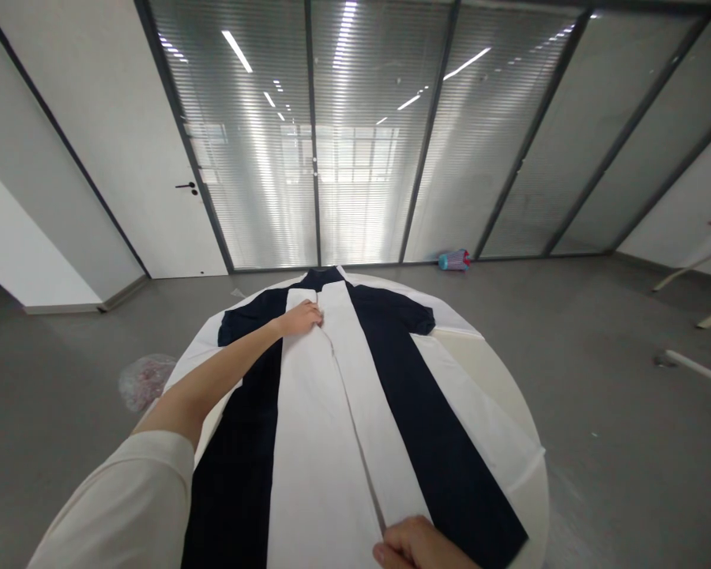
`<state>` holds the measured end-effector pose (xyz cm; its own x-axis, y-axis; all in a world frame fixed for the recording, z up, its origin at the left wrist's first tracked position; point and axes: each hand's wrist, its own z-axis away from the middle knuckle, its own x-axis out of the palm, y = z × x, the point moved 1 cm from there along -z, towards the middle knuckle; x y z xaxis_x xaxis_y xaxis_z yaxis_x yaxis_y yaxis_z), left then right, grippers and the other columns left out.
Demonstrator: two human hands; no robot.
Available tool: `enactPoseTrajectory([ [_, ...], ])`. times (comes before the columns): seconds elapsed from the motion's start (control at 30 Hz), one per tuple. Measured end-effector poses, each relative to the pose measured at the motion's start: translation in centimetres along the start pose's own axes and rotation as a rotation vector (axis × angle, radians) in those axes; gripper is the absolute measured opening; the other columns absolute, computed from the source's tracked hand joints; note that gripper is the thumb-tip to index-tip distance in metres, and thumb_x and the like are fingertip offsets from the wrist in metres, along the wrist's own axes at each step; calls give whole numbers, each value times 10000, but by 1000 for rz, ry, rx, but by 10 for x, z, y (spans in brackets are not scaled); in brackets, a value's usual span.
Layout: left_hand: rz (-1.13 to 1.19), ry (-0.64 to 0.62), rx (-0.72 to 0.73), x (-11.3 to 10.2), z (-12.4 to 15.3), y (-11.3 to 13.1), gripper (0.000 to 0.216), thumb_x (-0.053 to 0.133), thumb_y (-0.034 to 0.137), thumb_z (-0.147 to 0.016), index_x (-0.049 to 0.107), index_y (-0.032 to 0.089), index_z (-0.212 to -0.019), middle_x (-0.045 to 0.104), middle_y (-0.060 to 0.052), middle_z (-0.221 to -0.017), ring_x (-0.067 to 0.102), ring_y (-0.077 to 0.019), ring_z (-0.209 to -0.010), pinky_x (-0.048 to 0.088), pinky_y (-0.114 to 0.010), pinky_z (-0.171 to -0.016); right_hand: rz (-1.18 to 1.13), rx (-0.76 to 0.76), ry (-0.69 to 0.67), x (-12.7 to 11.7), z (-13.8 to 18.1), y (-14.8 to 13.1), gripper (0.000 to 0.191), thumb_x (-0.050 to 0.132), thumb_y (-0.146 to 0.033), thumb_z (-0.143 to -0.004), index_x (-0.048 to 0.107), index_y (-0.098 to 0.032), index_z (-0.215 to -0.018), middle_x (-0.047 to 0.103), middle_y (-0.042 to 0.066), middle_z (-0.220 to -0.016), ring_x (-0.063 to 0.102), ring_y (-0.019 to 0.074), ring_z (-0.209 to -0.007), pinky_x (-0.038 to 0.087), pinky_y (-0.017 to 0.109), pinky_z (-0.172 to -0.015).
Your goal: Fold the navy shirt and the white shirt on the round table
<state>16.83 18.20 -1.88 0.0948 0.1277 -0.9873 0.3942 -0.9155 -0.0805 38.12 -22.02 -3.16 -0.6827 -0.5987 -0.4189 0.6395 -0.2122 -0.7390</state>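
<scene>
A long garment (391,395) with dark navy sides and a white front panel lies flat along a round white table (503,371), collar at the far end. My left hand (301,318) reaches far up the garment and rests on the white panel near the chest, fingers curled and pressed on the cloth beside the centre opening. My right hand (418,544) is at the near edge of the picture, closed in a fist on the white panel's lower end by the centre seam. What is inside that fist is hidden.
Grey floor surrounds the table. A crumpled clear plastic bag (145,379) lies on the floor at the left. A small blue and pink object (453,259) sits by the glass partition wall. White poles (696,367) lie on the floor at the right. A door (186,188) is at the back left.
</scene>
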Motion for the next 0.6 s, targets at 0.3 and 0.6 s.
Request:
enactPoseTrajectory([
  [0.3, -22, 111, -217, 18, 3, -2, 255, 457, 104, -829, 621, 146, -1020, 633, -137, -1048, 575, -267, -1043, 418, -409, -963, -1, 50, 23, 2, 1, 1, 438, 592, -436, -861, 382, -185, -570, 306, -56, -552, 273, 60, -534, 159, 208, -458],
  [0.6, 6, 151, -531, 36, -5, -26, 625, 464, 289, -911, 318, 13, -1453, 295, -259, -1541, 261, -328, -1457, 244, -462, -1178, -29, 16, -26, 3, -5, 8, 468, 608, -404, -834, 322, -185, -534, 274, -65, -529, 243, 43, -516, 108, 203, -435],
])
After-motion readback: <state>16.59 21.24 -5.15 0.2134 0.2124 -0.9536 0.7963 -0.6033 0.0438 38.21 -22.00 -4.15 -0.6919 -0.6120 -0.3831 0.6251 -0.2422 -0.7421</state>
